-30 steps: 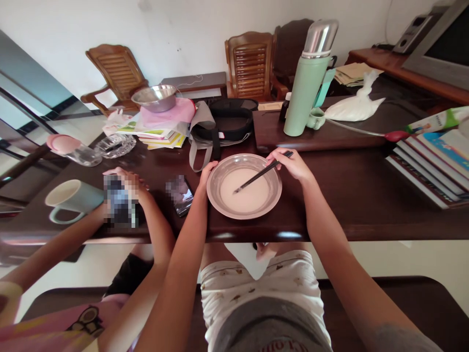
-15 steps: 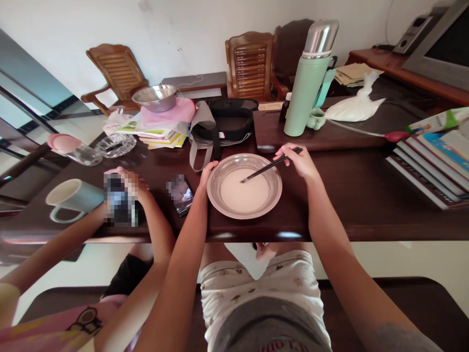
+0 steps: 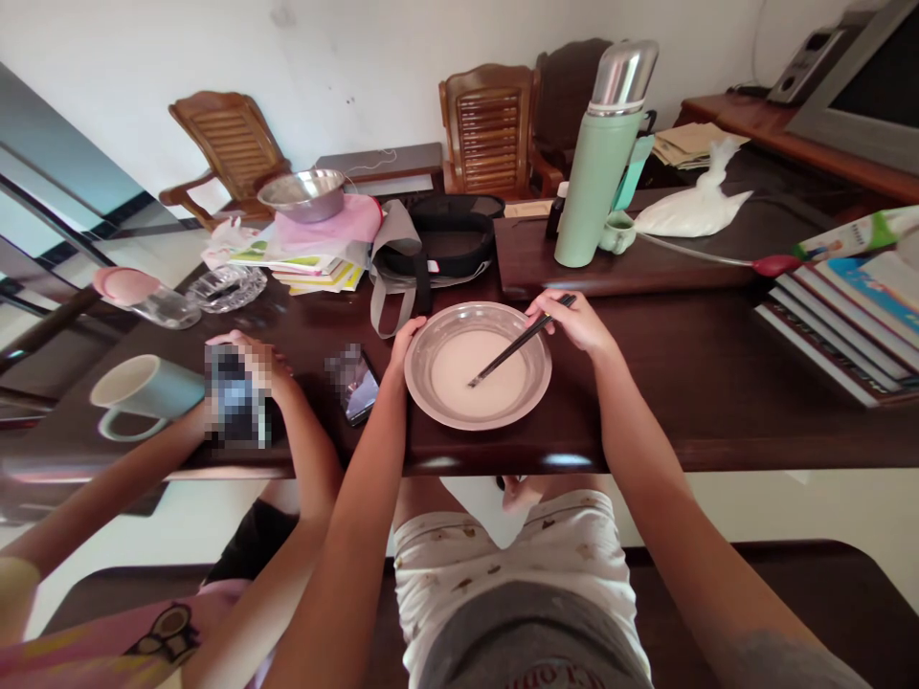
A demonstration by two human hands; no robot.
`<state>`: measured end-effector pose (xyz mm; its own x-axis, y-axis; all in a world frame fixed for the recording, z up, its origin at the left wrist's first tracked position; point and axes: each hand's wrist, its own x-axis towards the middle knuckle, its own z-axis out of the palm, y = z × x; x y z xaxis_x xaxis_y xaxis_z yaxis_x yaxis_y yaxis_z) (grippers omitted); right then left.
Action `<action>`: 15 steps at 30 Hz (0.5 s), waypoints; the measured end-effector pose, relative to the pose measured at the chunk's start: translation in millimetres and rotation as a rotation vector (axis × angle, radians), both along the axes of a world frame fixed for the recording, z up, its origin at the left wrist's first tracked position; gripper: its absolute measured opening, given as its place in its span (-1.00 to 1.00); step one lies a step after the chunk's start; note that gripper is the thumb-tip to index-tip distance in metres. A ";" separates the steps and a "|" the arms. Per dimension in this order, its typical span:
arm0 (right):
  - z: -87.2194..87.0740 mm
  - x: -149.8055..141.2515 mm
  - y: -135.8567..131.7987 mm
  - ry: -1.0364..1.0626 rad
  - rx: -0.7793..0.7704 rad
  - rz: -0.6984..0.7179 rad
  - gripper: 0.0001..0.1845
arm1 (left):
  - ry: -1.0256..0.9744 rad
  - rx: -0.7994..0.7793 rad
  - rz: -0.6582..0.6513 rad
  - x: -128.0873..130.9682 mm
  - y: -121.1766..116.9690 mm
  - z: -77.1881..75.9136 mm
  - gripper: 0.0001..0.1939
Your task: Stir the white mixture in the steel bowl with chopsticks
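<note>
While our left hand [image 3: 406, 344] grips the metal bowl [image 3: 420, 373] on the table [image 3: 682, 364], our right hand [image 3: 580, 323] pinches black chopsticks [image 3: 515, 345] over pale liquid [image 3: 456, 368] that looks smooth, though stirring seems unfinished. Beyond the bowl stands a green flask [image 3: 597, 191].

2 arms [image 3: 642, 440] forward; left hand [image 3: 407, 343] curled, right hand [image 3: 580, 323] pinching.

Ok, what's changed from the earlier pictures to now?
The right hand shifted right, then came back left. The chopsticks moved with it: their tips went away from the person, then back nearer. Nothing was newly taken or let go. The left hand stays at the bowl, which hasn't visibly moved.
</note>
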<state>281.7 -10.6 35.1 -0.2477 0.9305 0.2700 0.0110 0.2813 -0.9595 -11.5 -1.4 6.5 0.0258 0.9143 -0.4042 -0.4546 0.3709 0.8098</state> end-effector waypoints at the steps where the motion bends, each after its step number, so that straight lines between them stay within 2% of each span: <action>1: 0.2 -0.7 -0.1 -0.006 0.010 0.010 -0.63 | 0.007 0.005 0.000 -0.3 0.6 -0.6 -0.84; 6: 0.3 3.2 1.2 0.029 0.053 -0.145 -0.62 | 0.010 0.010 0.007 -0.6 1.5 -1.6 -0.80; 11: 0.2 -0.3 -0.2 -0.014 0.008 0.007 -0.61 | -0.010 -0.002 0.003 0.2 0.2 -0.3 -0.77; 15: 1.1 0.9 0.3 0.013 0.047 -0.104 -0.63 | 0.000 0.016 0.002 -0.8 1.1 -1.8 -0.77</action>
